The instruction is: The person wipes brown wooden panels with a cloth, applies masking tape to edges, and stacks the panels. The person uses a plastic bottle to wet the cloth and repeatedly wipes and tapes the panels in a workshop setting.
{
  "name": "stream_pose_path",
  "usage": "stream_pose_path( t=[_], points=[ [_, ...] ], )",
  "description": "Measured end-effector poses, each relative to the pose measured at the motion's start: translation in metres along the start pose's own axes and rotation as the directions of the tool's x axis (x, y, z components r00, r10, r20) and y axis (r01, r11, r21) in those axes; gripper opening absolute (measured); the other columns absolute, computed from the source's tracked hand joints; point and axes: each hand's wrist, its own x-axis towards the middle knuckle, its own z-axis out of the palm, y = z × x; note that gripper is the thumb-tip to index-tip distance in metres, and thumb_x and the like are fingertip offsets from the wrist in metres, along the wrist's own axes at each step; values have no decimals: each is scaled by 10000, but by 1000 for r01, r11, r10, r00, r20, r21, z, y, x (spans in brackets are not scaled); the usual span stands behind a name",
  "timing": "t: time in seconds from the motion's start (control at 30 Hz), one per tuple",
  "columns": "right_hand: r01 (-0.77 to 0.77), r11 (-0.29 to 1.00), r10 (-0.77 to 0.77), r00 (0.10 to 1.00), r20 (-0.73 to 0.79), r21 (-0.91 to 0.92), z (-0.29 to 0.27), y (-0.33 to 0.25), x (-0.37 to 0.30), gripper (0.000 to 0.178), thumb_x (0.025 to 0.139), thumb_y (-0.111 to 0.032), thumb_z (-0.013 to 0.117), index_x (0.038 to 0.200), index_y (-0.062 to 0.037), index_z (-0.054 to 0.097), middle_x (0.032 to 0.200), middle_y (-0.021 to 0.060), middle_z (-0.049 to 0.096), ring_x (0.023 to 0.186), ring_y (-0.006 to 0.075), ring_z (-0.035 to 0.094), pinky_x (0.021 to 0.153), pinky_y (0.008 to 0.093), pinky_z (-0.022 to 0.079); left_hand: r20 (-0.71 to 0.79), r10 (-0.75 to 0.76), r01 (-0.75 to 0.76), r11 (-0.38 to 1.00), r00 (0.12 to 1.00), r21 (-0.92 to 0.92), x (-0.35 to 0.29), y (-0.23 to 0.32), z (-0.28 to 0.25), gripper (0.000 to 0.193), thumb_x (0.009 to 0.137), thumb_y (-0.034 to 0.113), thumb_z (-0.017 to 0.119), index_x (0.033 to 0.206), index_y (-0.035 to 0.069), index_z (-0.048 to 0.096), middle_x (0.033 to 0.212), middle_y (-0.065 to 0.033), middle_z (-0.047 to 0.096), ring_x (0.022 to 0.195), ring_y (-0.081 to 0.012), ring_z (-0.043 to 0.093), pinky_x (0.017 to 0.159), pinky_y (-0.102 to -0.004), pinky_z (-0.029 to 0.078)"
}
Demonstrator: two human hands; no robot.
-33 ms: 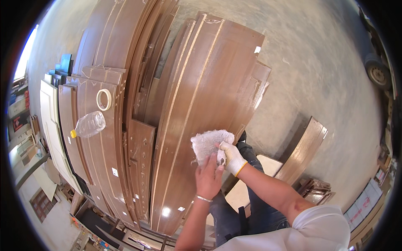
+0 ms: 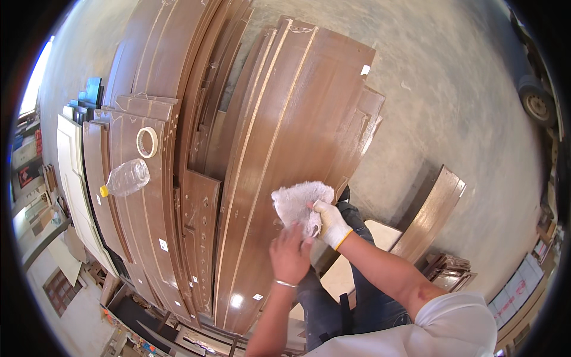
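Observation:
A fluffy whitish-pink cloth (image 2: 300, 201) is gripped in my right hand (image 2: 331, 224), which wears a white knitted glove with a yellow cuff edge. It is held over a long brown wood-grain panel (image 2: 315, 119) that has two pale lines along its length. Whether the cloth touches the panel I cannot tell. Bare, with a bracelet at the wrist, my left hand (image 2: 290, 254) is by the cloth's lower edge. Its fingers are apart and a little blurred, and nothing shows in its grasp.
Stacked brown panels (image 2: 146, 220) fill the left, carrying a tape roll (image 2: 147, 142) and a clear plastic bottle (image 2: 127, 178) with a yellow cap. White panels (image 2: 80, 172) lie beyond. A narrow brown board (image 2: 429, 217) stands right of my legs. A wheel (image 2: 537, 102) shows far right.
My left hand has drawn down and slightly left, off the cloth. The cloth has bunched up a little, its lower part now drawn in near the glove; my right hand has barely moved.

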Motion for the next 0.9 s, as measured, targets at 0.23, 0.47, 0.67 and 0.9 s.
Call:
stream_pose_path(
  t=[0.23,0.47,0.67,0.9],
  points=[
    [268,892,-167,944,286,-365,-31,-26,5,514,990,-124,613,1473,38,544,1327,147,693,1139,292,718,1031,461,579,-493,-607,101,687,623,-719,-1,-212,-92,695,1002,43,688,1619,-50,382,1660,-231,431,1528,-319,441,1245,-433,392],
    [109,959,-17,943,331,-262,-37,-32,-23,530,1034,-141,607,1541,-36,491,1473,148,620,1344,337,628,1133,537,525,-734,-586,-39,772,343,-634,78,-358,-254,1181,855,222,922,1708,-5,136,1674,-268,347,1553,-347,376,1223,-447,419],
    [146,974,-80,939,335,-175,-32,-17,-13,592,1044,-198,621,1590,-78,428,1526,131,570,1422,328,554,1199,542,463,-551,-677,-139,563,488,-815,139,-382,-268,844,884,245,905,1545,-1,441,1442,-161,615,1335,-322,581,1102,-463,484],
    [241,942,-126,900,417,-235,2,-15,7,596,1097,-304,587,1605,-55,399,1552,149,548,1429,323,547,1199,505,468,-794,101,154,959,599,238,93,-251,-205,456,797,96,859,1184,-19,645,1133,-223,681,1098,-423,647,984,-509,498]
  ],
)
